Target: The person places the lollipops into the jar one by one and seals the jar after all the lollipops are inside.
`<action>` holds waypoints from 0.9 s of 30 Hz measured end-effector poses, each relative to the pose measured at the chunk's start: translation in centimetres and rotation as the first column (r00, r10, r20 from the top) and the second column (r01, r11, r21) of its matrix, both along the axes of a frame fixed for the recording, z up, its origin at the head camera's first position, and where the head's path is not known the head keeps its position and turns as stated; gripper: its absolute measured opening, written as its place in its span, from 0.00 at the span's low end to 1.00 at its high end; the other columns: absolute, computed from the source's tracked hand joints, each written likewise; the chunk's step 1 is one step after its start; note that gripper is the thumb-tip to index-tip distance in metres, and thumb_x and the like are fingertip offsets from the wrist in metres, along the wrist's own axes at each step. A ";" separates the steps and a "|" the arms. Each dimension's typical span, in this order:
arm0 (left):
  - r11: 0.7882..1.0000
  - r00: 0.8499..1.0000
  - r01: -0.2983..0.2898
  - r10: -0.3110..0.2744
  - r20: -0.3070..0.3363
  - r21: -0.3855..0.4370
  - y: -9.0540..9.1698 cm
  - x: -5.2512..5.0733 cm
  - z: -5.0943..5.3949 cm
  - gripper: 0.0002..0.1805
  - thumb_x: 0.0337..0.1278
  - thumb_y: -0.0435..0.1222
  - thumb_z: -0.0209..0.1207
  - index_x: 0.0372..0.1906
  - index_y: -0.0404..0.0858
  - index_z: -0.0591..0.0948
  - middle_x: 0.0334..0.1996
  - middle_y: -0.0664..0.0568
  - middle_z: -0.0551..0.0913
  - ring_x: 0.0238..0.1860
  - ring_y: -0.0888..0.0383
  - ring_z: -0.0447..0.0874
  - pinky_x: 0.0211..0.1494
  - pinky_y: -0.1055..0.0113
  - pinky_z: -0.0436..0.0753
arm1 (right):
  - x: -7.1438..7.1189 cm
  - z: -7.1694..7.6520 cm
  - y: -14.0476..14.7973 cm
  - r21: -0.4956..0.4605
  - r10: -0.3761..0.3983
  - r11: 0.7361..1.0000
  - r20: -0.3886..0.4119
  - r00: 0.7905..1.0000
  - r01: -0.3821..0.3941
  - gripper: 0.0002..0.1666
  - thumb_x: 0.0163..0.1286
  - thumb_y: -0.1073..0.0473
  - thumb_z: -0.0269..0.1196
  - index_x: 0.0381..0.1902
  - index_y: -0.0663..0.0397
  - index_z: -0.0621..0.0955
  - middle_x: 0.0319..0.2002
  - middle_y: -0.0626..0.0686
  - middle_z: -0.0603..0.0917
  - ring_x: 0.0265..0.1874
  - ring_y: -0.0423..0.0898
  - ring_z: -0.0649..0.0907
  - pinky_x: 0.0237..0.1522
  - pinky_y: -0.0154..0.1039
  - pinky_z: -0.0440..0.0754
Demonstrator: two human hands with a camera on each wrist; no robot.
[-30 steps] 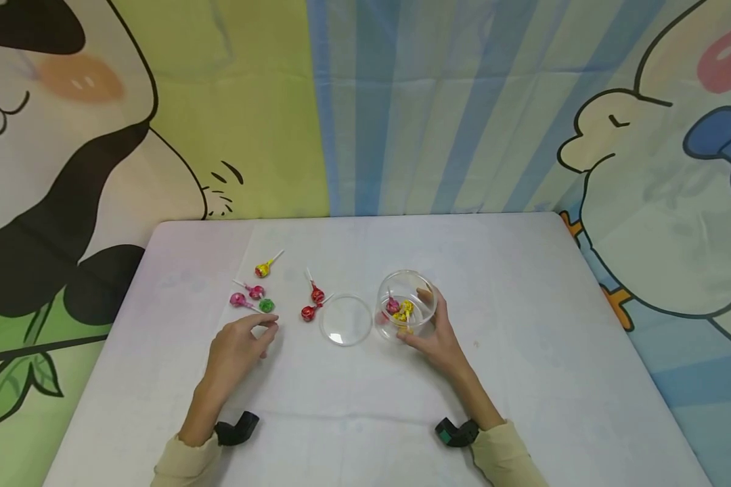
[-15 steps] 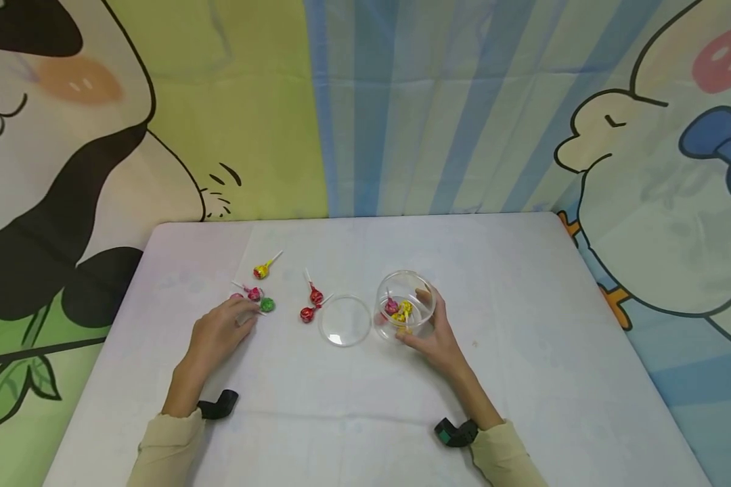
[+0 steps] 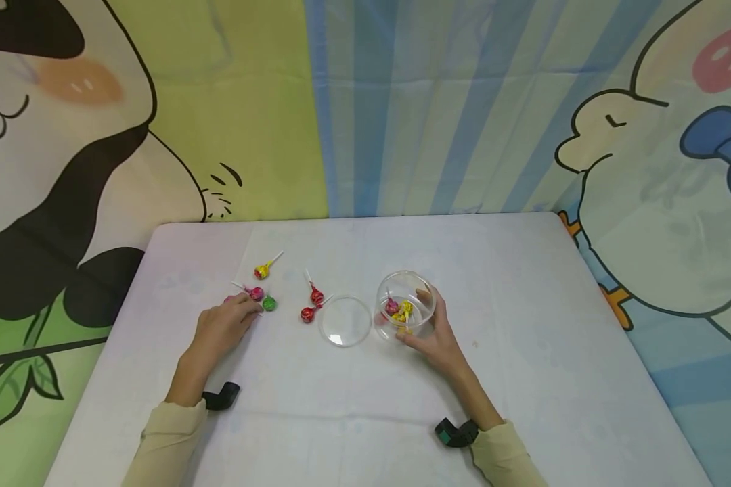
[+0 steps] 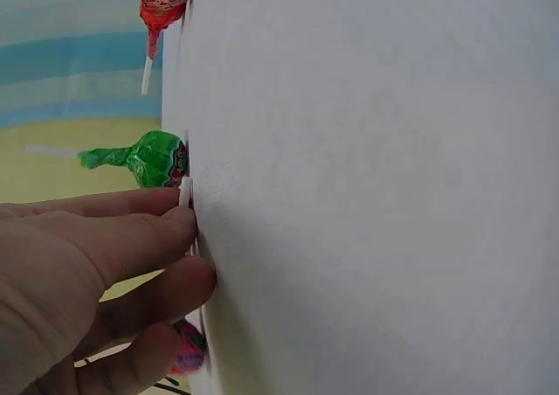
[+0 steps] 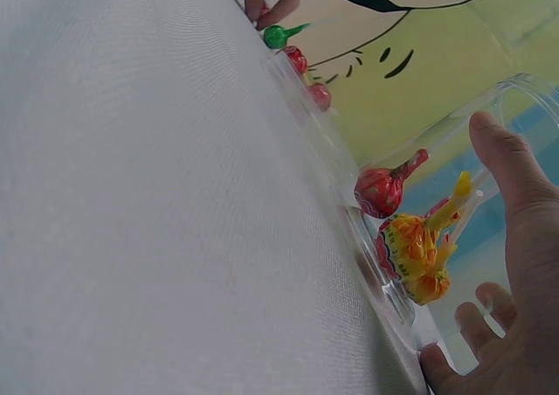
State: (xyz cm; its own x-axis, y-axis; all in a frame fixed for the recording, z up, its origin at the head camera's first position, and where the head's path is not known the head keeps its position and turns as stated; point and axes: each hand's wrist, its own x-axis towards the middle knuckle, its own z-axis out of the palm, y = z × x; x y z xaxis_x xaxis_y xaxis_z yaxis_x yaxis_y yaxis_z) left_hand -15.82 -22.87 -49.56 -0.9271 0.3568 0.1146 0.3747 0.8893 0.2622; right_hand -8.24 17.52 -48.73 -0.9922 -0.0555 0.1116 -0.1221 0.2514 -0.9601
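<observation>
My left hand pinches a white lollipop stick between thumb and index finger, low over the table. The pink lollipop head below the fingers appears to belong to it, though the hand hides the part between. Just past the fingertips lies a green lollipop, with another pink lollipop beside it. My right hand grips a clear round jar from its right side, thumb in front. Inside the jar are yellow lollipops and a pinkish-red one.
A clear round lid lies flat left of the jar. Two red lollipops rest at its left edge. Farther back lies a yellow lollipop. The white table ends at a patterned curtain.
My left hand has moved left and away from me to the pink lollipop, and its fingers have closed on the stick. The green lollipop has shifted slightly right. My right hand keeps its place.
</observation>
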 end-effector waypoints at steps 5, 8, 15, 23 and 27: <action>1.000 1.000 -0.010 0.010 -0.001 0.008 0.0 0.6 -0.2 0.09 0.55 0.34 0.66 0.42 0.42 0.86 0.38 0.51 0.85 0.27 0.56 0.80 0.24 0.66 0.71 | 0.1 -0.1 0.0 0.000 -0.001 1.000 0.008 1.000 0.001 0.62 0.51 0.69 0.73 0.75 0.57 0.48 0.70 0.71 0.59 0.72 0.66 0.60 0.72 0.66 0.49; 1.000 0.999 -0.004 0.005 -0.035 0.023 0.0 1.2 0.0 0.10 0.52 0.34 0.68 0.42 0.42 0.86 0.36 0.52 0.85 0.25 0.60 0.77 0.24 0.69 0.70 | 0.0 -0.2 0.0 0.002 0.000 1.000 0.007 1.000 0.000 0.61 0.51 0.69 0.73 0.75 0.57 0.48 0.70 0.71 0.60 0.72 0.65 0.60 0.72 0.65 0.49; 0.990 0.988 -0.033 0.054 -0.148 0.139 0.4 2.9 2.4 0.12 0.49 0.33 0.70 0.41 0.44 0.86 0.35 0.54 0.86 0.24 0.62 0.75 0.21 0.74 0.66 | 0.0 -0.1 0.0 0.000 0.003 1.000 -0.004 1.000 -0.003 0.62 0.52 0.69 0.73 0.75 0.57 0.48 0.70 0.71 0.59 0.72 0.65 0.59 0.72 0.64 0.49; 0.973 0.985 -0.132 0.151 -0.088 0.190 -1.1 5.5 2.8 0.09 0.47 0.31 0.70 0.36 0.40 0.85 0.33 0.49 0.87 0.24 0.60 0.77 0.23 0.73 0.71 | 0.0 -0.1 0.0 -0.003 0.001 1.000 -0.004 1.000 -0.001 0.61 0.52 0.70 0.72 0.75 0.59 0.48 0.70 0.71 0.59 0.72 0.65 0.59 0.72 0.65 0.48; 0.963 0.976 -0.217 0.216 0.024 0.159 -1.9 6.4 1.9 0.08 0.50 0.33 0.68 0.37 0.39 0.85 0.33 0.46 0.87 0.24 0.58 0.77 0.24 0.71 0.70 | 0.0 -0.1 0.0 0.000 -0.004 1.000 0.007 1.000 0.004 0.61 0.52 0.69 0.72 0.75 0.58 0.48 0.70 0.70 0.59 0.72 0.64 0.59 0.72 0.65 0.48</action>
State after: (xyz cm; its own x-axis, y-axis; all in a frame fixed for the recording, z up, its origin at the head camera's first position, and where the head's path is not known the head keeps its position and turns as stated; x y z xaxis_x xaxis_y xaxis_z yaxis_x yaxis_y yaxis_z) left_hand -9.38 -24.78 -47.68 -0.9812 0.1254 0.1471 0.1757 0.8955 0.4090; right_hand -8.23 17.53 -48.81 -0.9932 -0.0514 0.1043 -0.1139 0.2521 -0.9610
